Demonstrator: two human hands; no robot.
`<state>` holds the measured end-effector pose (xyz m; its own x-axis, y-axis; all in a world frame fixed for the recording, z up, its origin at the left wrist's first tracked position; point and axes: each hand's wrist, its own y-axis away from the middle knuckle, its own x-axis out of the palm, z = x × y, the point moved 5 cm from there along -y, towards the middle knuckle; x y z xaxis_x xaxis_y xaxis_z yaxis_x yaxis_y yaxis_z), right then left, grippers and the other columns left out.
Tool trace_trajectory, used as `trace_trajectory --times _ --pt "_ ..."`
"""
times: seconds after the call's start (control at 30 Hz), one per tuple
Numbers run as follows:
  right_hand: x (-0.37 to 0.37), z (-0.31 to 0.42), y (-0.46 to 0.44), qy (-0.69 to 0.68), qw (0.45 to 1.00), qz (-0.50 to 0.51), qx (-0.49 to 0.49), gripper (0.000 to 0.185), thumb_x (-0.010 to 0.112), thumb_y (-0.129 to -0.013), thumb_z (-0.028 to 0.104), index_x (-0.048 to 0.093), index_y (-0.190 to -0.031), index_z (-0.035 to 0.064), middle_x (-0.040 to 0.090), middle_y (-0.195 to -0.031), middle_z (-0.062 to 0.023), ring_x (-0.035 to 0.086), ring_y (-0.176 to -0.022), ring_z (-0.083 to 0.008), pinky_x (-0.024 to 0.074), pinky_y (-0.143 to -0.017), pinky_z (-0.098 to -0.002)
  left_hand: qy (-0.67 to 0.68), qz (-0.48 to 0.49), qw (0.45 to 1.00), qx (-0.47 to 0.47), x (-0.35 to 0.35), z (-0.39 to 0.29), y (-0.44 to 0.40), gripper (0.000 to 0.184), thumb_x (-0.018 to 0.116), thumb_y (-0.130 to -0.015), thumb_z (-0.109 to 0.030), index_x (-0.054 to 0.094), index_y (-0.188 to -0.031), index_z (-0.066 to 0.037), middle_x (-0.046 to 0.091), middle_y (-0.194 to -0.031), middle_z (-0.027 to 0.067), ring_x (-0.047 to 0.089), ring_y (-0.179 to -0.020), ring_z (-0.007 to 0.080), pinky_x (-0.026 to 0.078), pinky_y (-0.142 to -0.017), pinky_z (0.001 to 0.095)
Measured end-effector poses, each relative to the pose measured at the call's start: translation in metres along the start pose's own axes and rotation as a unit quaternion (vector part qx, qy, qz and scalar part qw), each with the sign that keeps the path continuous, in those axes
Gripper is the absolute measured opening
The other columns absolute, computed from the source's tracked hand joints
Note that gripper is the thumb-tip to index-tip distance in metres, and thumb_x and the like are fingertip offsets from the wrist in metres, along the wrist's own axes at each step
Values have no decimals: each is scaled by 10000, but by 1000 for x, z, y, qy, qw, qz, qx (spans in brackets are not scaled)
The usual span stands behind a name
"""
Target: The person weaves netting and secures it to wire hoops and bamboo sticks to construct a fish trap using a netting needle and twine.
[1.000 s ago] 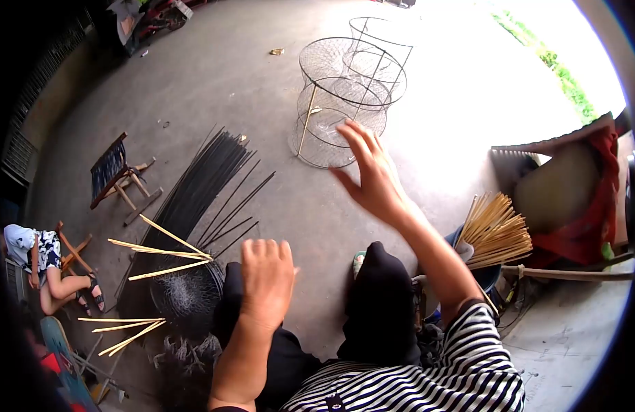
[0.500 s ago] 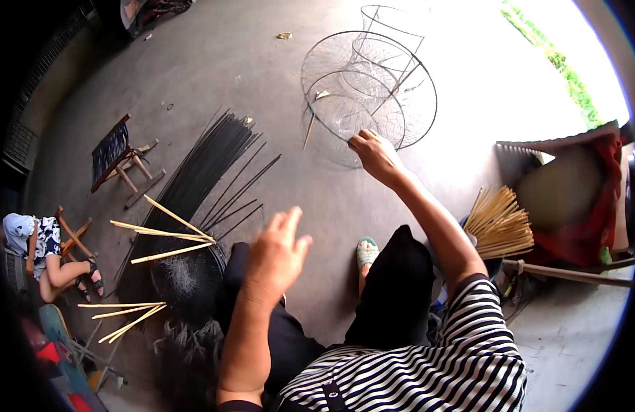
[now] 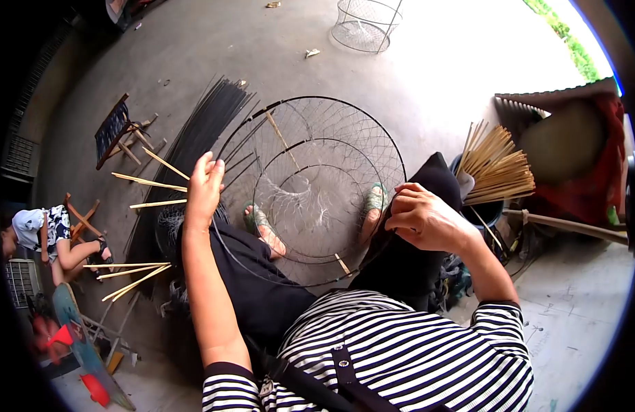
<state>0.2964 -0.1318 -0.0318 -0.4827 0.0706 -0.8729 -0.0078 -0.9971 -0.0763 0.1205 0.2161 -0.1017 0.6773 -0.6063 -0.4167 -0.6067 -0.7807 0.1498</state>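
Note:
A round hoop net point(image 3: 324, 223), with black wire rings, fine pale mesh and thin wooden sticks between rings, is over my lap and in front of my feet. My right hand point(image 3: 427, 218) has its fingers closed on the right side of the largest ring. At the left side of that ring is my left hand point(image 3: 206, 185), fingers stretched upward and thumb beside the wire; whether it bears any weight I cannot tell. Just left of this hand, pale sticks point(image 3: 152, 182) poke out over a bundle of black rods point(image 3: 204, 127). More pale sticks point(image 3: 135, 272) lie lower down.
Another hoop net point(image 3: 365, 31) stands on the floor ahead. A bucket of pale sticks point(image 3: 499, 165) is by my right knee. At left are a folding stool point(image 3: 121, 134), a seated person point(image 3: 53, 230) and a skateboard point(image 3: 84, 340). A red-lined container point(image 3: 571, 151) stands right.
My right hand has drawn one hoop net from the floor ahead back over my lap; another net stays out there. My left hand has moved left and up to the ring's side.

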Motion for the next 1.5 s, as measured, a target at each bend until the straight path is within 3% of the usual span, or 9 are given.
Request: trace_trajectory --times 0.3,0.57,0.6,0.8,0.9,1.03,1.2,1.33,1.5 --pt "36 35 17 36 999 -34 6 135 709 -739 93 681 -871 84 554 -827 -47 572 -891 -226 393 -1040 -416 17 11 998 66 14 -2 3 390 411 -1001 -75 468 -1377 11 641 -1111 115 650 -902 150 507 -714 254" --pt "72 57 28 -48 999 -20 -14 213 674 -738 127 664 -938 52 568 -910 -98 556 -1002 -287 406 -989 -404 26 0 999 41 -11 18 10 342 482 -977 -51 546 -1311 -21 664 -968 105 641 -702 108 485 -533 211" --pt "73 68 29 -30 995 -81 -46 121 615 -733 153 645 -799 56 535 -797 -64 546 -863 -229 414 -902 -350 43 -11 998 40 -17 22 8 340 493 -975 -74 555 -1306 -29 664 -971 114 633 -689 99 477 -526 205" --pt "112 92 56 -121 972 -182 -83 159 564 -759 178 604 -771 25 546 -770 -65 558 -835 -211 425 -867 -344 -56 -70 996 16 -53 56 -31 356 410 -996 -44 528 -1332 -45 649 -977 82 595 -590 86 401 -407 194" --pt "101 85 66 -134 977 -143 -80 240 550 -801 156 625 -941 -24 584 -910 -134 582 -983 -281 403 -1013 -417 -85 -60 994 17 -43 46 -36 352 407 -1004 -46 522 -1337 -57 649 -1002 84 577 -580 80 377 -395 189" --pt "74 75 97 -24 944 -322 -72 295 509 -878 125 603 -1103 -42 590 -1150 -206 557 -1148 -312 429 -1026 -437 -81 -55 995 34 -36 40 -40 359 393 -1007 -42 518 -1343 -54 648 -1035 78 586 -635 81 416 -430 179" --pt "72 -6 176 -11 837 -483 258 216 628 -814 98 630 -1025 50 625 -927 -103 623 -840 -297 519 -744 -393 -95 -23 994 46 -26 39 -44 358 406 -1002 -39 511 -1344 -32 642 -1030 82 601 -703 98 471 -511 185" --pt "165 -85 223 -8 817 -239 524 109 609 -788 71 597 -887 26 629 -884 -186 627 -826 -358 522 -728 -424 -85 -23 996 33 -22 42 -51 366 405 -1003 -40 491 -1358 -26 638 -1014 81 612 -721 112 493 -549 202" --pt "236 -147 264 -3 765 -180 618 148 562 -838 99 582 -955 9 637 -911 -235 628 -865 -403 506 -729 -493 -67 -19 997 35 -17 37 -43 365 408 -1007 -47 484 -1363 -18 635 -1001 88 612 -719 112 498 -563 203"
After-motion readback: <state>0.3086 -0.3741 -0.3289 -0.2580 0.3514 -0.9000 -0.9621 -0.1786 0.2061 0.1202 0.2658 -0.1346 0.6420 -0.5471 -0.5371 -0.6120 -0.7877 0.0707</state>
